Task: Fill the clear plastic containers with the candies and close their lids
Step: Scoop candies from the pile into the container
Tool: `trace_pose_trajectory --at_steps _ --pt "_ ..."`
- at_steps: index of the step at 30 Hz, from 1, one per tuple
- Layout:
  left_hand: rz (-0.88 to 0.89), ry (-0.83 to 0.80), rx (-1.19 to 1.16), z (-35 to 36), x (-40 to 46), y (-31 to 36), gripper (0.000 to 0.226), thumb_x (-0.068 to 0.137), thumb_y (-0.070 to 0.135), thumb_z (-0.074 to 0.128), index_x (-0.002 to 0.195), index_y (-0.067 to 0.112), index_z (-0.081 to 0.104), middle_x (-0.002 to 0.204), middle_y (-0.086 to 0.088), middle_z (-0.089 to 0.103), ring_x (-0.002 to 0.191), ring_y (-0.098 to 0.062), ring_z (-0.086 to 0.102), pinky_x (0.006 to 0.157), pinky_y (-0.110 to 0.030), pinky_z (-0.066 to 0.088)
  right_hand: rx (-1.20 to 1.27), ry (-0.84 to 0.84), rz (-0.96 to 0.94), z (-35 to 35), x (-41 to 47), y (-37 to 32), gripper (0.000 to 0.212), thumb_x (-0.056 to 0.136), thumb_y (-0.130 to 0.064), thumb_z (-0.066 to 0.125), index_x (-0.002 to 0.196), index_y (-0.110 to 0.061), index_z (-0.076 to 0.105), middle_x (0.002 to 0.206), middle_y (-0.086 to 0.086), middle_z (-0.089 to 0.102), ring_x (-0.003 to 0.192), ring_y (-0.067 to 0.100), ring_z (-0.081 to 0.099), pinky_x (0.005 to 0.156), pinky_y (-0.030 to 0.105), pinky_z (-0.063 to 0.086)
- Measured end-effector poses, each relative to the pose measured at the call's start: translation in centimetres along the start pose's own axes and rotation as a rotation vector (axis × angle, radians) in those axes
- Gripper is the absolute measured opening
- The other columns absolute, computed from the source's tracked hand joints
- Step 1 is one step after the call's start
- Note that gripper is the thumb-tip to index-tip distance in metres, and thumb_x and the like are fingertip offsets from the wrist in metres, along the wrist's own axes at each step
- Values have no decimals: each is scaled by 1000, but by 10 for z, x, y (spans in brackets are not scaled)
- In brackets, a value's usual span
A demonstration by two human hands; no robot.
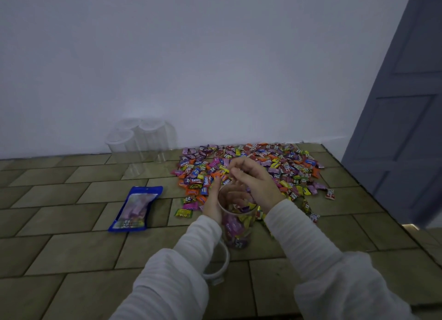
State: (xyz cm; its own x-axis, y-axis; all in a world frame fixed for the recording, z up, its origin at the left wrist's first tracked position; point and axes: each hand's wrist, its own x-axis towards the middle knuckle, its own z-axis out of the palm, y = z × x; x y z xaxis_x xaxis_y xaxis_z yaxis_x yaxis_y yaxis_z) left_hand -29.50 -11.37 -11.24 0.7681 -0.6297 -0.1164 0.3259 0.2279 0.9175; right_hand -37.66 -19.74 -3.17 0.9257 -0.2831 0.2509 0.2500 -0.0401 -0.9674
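A clear container [235, 226], partly filled with wrapped candies, stands open on the tiled floor [71, 224] in front of the person. The left hand [212, 207] grips its side near the rim. The right hand [253, 181] hovers over the mouth, fingers loosely curled; whether it holds a candy cannot be told. Beyond lies the candy pile [251, 169]; three empty clear containers [136, 142] stand by the wall, a blue bag [135, 209] to the left, and a clear lid [217, 264] lies beside the left sleeve.

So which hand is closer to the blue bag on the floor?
Left. The left hand grips the side of the clear container that faces the blue bag. The right hand is above the container's mouth, farther from the bag.
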Motion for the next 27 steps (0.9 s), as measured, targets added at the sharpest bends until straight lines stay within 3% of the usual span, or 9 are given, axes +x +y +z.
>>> trace_pose_trajectory --at_steps 4,7,9,13,16,19,22,25,27 --pt "3 -16 19 -2 3 1 74 89 60 29 92 2 73 81 -19 69 71 -29 58 79 -39 46 -119 12 -63 -2 1 6 20 91 -1 59 99 -19 63 84 -8 65 72 7 64 66 27 56" --pt "-13 1 -50 1 0 5 61 92 55 34 87 12 77 86 -18 71 80 -30 62 84 -41 48 -204 5 -133 -2 1 7 24 86 5 63 98 -16 64 81 1 65 73 5 62 68 18 50" --pt "3 3 -49 3 -1 6 58 94 51 34 90 9 75 83 -16 71 77 -28 63 76 -37 50 -251 3 -153 0 1 7 27 84 7 64 92 -18 66 84 6 68 77 3 63 69 14 47" --pt "13 -4 -27 4 -3 7 69 76 59 40 105 2 66 83 -12 71 68 -22 63 66 -31 51 -275 16 -177 2 2 8 23 83 0 67 89 -22 67 84 -3 67 81 1 63 73 14 46" --pt "-20 12 -39 2 -4 6 69 75 63 44 101 5 70 91 -18 68 74 -25 61 73 -34 50 -264 21 -187 3 2 12 13 81 -14 64 91 -22 68 85 2 65 83 14 62 70 36 52" --pt "-42 -12 -32 1 -5 7 65 81 59 42 103 4 69 88 -16 68 70 -21 63 63 -28 53 -300 40 -189 5 3 13 12 81 -18 63 90 -25 68 88 11 66 82 25 64 70 47 53" --pt "-41 -46 -9 -1 -6 9 60 83 54 42 102 3 68 78 -10 71 62 -16 65 57 -24 53 -425 33 -210 4 5 11 13 84 -18 62 89 -28 67 87 2 68 78 15 63 64 34 52" --pt "-2 -11 40 -10 -6 17 52 83 55 45 97 15 74 93 -11 73 89 -26 68 83 -36 53 -467 52 -197 -6 8 7 12 90 -11 62 92 -22 67 87 -4 67 78 4 61 62 17 49" --pt "88 32 128 -14 -4 26 37 89 49 49 97 22 73 103 -8 72 100 -28 66 90 -42 50 -470 105 -174 -19 9 8 12 91 -12 62 93 -22 67 86 -7 67 78 2 60 65 12 46"
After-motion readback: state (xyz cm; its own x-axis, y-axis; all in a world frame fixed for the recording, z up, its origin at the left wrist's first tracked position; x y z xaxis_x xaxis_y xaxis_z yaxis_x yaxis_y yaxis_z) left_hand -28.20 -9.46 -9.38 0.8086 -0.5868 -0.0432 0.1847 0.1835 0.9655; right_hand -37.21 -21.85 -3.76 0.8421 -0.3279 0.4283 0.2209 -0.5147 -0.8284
